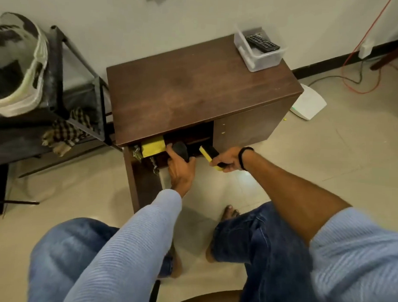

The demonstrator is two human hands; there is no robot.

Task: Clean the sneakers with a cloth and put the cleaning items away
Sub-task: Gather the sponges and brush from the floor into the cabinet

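both hands at the open cabinet front

the left hand curls its fingers over a dark, rounded, matte object at the mouth of the brown wood-grain cabinet. the right hand is clamped round a long yellow-and-black block, angled toward the same opening. a yellow box sits inside on the left. the white sneaker rests on the black metal rack, with the crumpled checked cloth on the shelf below. a clear plastic tub holds a remote.
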